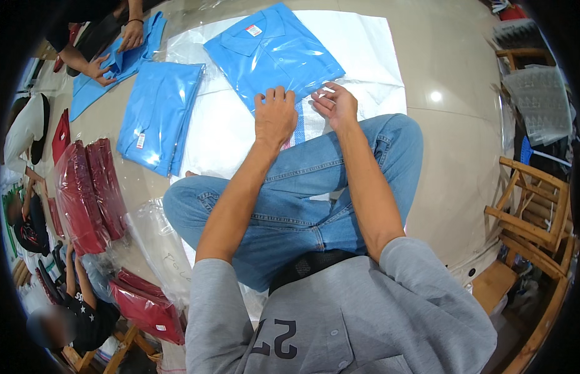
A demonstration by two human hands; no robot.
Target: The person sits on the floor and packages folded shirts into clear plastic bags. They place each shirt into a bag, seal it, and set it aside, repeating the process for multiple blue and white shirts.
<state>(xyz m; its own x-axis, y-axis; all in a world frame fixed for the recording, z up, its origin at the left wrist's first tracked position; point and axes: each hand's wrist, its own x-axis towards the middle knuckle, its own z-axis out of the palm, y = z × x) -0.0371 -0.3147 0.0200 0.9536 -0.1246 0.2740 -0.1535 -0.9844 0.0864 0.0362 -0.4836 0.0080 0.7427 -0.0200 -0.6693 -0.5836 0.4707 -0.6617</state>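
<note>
A folded light-blue polo shirt (276,51) in a clear plastic bag lies on a white woven sack (365,42), its collar pointing away from me. A small label with writing shows inside the collar. The fingers of my left hand (277,114) bend over the bag's near edge; whether they grip it or only rest there is hidden. Just to the right, my right hand (337,105) is at the bag's near right edge with its thumb and fingers bent. Something small and whitish shows at those fingertips, too unclear to name. Left of the sack's middle lies a stack of bagged blue shirts (156,114).
At the upper left, another person's hands (103,61) handle a blue garment (91,96). Bagged dark-red garments (84,196) and a second red stack (147,304) lie on the left. More people sit beyond. Wooden frames (533,201) and clear plastic sheets (538,103) stand at right.
</note>
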